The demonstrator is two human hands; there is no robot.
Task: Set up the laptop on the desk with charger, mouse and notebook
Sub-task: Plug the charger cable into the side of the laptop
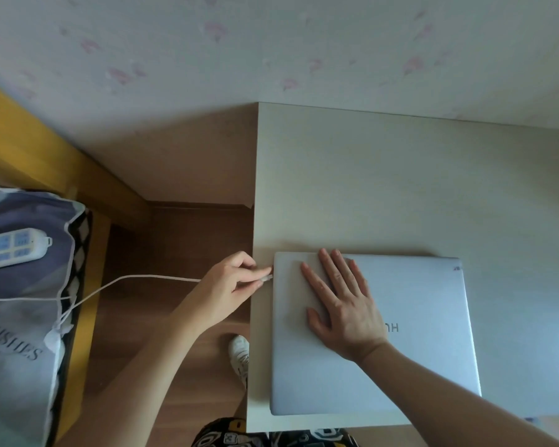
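A silver laptop [426, 324] lies closed on the pale desk [384, 188], near its front left corner. My right hand [342, 304] rests flat on the lid, fingers spread. My left hand [236, 282] pinches the plug of a white charger cable [136, 278] right at the laptop's left edge, near the back corner. The cable runs left across the gap to the bed. No mouse or notebook is in view.
A white power strip [13, 248] lies on a grey-blue pillow [20, 317] on the bed at left, with its yellow frame [46, 162] behind. Wooden floor [181, 240] shows between bed and desk. A white shoe [239, 353] sits by the desk's edge. The wall runs behind.
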